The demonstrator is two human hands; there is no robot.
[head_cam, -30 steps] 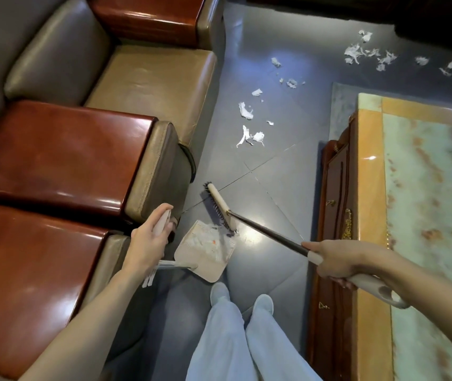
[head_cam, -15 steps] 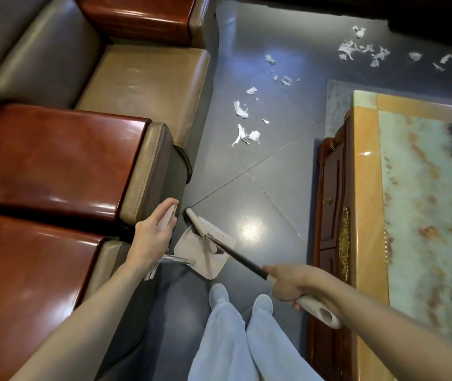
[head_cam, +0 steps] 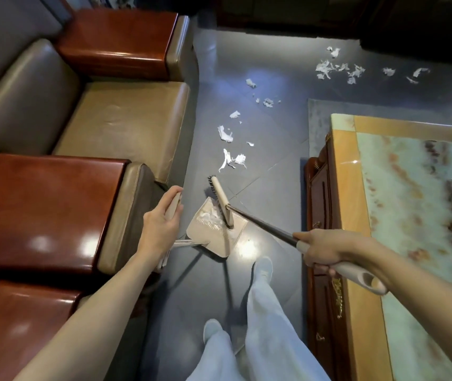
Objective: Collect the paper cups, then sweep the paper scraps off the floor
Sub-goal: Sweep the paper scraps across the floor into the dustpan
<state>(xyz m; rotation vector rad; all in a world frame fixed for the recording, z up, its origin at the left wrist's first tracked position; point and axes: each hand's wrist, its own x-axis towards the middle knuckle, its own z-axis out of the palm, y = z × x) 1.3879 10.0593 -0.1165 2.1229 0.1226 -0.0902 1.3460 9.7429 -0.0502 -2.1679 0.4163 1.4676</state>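
My left hand [head_cam: 161, 226] grips the dustpan [head_cam: 214, 232] handle; my right hand [head_cam: 321, 250] is closed on the broom [head_cam: 220, 200]. Scraps [head_cam: 230, 159] lie just beyond the dustpan. A tilted pan could, I think, spill its paper.

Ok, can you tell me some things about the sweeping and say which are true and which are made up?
1. The right hand holds the broom. True.
2. The dustpan is empty. False: white scraps lie in it.
3. All the scraps are off the floor. False: many still lie ahead, some far off.
4. The left hand grips the dustpan's handle. True.
5. The broom head rests on the sofa. False: it is over the dustpan's front edge.
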